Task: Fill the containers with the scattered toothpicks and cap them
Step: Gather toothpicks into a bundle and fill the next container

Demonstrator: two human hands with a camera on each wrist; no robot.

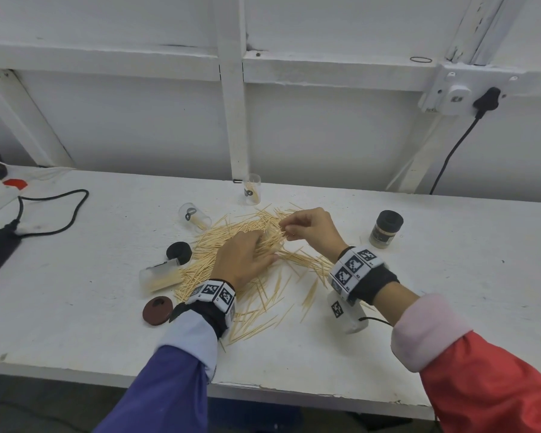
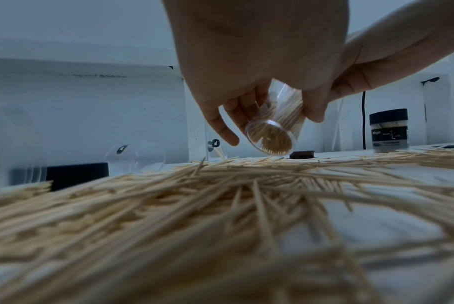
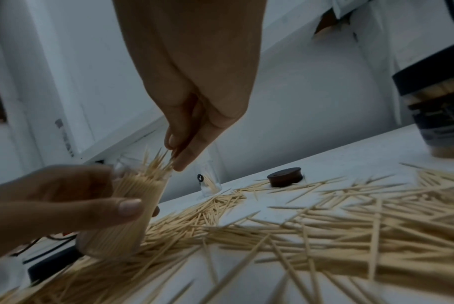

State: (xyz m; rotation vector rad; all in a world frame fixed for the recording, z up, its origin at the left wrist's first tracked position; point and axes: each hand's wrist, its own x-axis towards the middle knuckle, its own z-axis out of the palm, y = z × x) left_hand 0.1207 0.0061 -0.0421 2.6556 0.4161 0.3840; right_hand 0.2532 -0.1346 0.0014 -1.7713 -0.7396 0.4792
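My left hand [image 3: 51,203] grips a clear container [image 3: 127,207] packed w/ toothpicks; right hand [image 3: 194,115] pinches picks at its mouth, over the littered surface [image 1: 419,276].

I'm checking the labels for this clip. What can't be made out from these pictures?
- Held container: in the head view the left hand hides it.
- Label text on the capped jar: too small and blurred, all views.
- Lying container fill level: frosted wall, far end hidden.
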